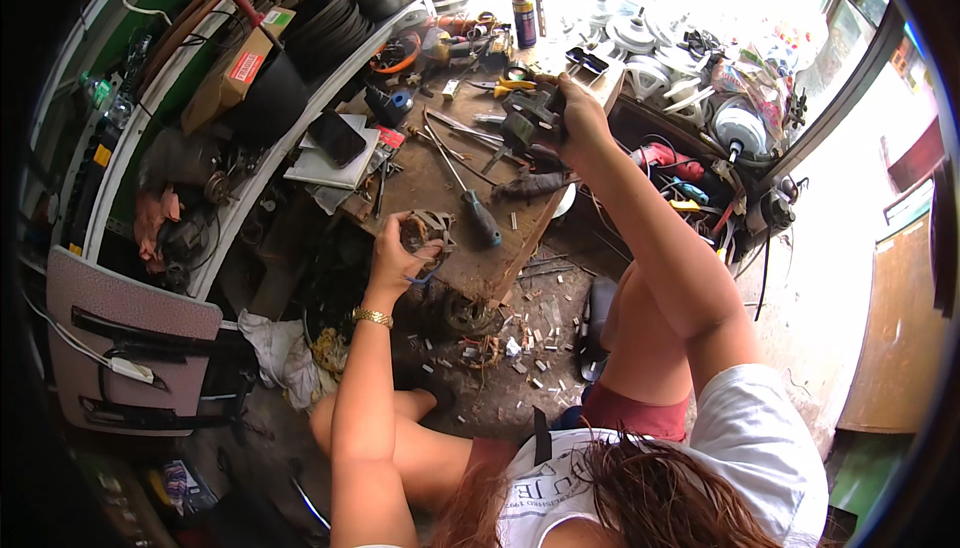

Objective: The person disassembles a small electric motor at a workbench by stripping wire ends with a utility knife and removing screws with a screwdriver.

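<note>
My left hand (pixel 393 256) is closed around a small round motor part (pixel 430 228), which looks like a stator with brown windings, at the workbench's near left edge. A blue wire hangs beneath it. Farther off on the right, my right hand (pixel 583 120) is wrapped around a bulky dark grey tool (pixel 525 120) above the bench; its exact kind is unclear. Between the hands lies a screwdriver (pixel 480 220) with a dark blue-grey handle, its shaft pointing away from me. Yellow-handled pliers (pixel 500 88) rest just beyond the dark tool.
A phone (pixel 337 139) lies on a white pad (pixel 322 166) at the bench's left. A dark spray can (pixel 523 20) stands at the back. White fan motors (pixel 632 33) are piled at the back right. Small pale scraps litter the floor (pixel 540 333). A pinkish chair back (pixel 130 333) stands left.
</note>
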`<state>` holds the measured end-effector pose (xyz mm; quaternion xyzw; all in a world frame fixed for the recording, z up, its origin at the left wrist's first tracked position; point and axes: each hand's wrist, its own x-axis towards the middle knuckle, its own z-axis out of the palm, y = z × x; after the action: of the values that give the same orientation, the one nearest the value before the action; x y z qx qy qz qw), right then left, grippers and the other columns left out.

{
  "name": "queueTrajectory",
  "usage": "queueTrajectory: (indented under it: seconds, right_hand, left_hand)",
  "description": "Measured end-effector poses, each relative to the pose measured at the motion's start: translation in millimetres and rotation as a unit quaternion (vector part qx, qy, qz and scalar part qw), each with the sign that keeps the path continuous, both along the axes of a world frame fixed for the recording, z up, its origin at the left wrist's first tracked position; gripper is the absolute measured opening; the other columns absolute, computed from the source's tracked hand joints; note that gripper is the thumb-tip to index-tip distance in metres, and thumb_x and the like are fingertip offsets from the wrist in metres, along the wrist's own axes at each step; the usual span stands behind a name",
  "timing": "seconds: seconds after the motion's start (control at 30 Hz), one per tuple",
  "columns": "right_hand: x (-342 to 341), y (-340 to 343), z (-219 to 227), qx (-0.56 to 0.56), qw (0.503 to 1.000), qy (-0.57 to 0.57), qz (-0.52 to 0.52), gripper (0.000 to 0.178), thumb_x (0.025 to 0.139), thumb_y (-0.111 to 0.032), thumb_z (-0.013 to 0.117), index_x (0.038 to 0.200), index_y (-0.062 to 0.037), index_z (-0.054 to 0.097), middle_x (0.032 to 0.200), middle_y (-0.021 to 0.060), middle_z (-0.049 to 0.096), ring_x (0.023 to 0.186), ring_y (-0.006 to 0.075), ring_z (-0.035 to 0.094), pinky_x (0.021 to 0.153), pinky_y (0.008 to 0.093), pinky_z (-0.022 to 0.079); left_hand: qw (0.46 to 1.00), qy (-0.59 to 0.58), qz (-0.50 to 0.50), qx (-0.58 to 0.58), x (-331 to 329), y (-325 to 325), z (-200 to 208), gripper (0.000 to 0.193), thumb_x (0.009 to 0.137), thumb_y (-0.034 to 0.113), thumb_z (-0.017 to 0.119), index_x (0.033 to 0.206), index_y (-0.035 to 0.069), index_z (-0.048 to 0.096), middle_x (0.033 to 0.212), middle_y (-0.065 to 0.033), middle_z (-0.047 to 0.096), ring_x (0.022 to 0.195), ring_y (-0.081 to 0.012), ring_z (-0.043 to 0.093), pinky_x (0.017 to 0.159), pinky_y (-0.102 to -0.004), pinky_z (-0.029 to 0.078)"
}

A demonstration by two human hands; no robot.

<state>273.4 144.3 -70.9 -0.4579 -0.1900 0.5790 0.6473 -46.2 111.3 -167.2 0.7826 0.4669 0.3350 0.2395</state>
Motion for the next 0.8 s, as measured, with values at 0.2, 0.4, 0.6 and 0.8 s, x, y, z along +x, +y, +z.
queueTrajectory:
  seconds: [0.2,0.4,0.6,0.8]
  right_hand:
    - [-3.8,20.0,-28.4,0.085,0.975,-0.2,0.044,0.033,0.101,-0.022,0.043,0.105,0.0002,0.067,0.088,0.0096,0.065,0.073,0.0178,0.058,0.066,0.0336,0.049]
    - [-71.4,66.4,-44.6,0.123,0.883,-0.443,0.093,0.038,0.098,-0.031,0.051,0.097,0.003,0.069,0.085,0.0168,0.069,0.083,0.0225,0.065,0.077,0.0374,0.049]
    - [-118.7,52.6,43.0,0.199,0.736,-0.596,0.251,0.035,0.095,-0.029,0.051,0.091,0.001,0.07,0.083,0.0183,0.069,0.079,0.0288,0.069,0.074,0.0421,0.054]
    - [-162.1,60.2,-26.0,0.083,0.497,-0.793,0.341,0.025,0.079,-0.02,0.066,0.099,-0.0086,0.075,0.1,0.0127,0.073,0.094,0.0285,0.071,0.074,0.0469,0.058]
  left_hand:
    - [0.965,-0.23,-0.028,-0.125,2.9,5.0,18.4,0.053,0.082,0.017,0.08,0.122,0.0,0.051,0.109,-0.0085,0.065,0.099,-0.0155,0.063,0.086,-0.0303,0.052]
    - [0.895,-0.408,0.043,-0.176,-9.9,9.5,23.2,0.05,0.082,0.023,0.079,0.12,0.003,0.054,0.108,-0.0047,0.061,0.101,-0.0191,0.058,0.093,-0.0358,0.044]
    - [0.979,0.031,0.136,0.145,-13.2,0.6,52.2,0.068,0.063,0.015,0.086,0.12,0.0,0.05,0.114,-0.0154,0.051,0.11,-0.0363,0.049,0.097,-0.046,0.04]
    - [0.976,0.026,0.172,0.128,-20.0,7.9,49.4,0.071,0.063,0.011,0.086,0.122,0.001,0.048,0.119,-0.0179,0.05,0.115,-0.0376,0.048,0.099,-0.0463,0.039]
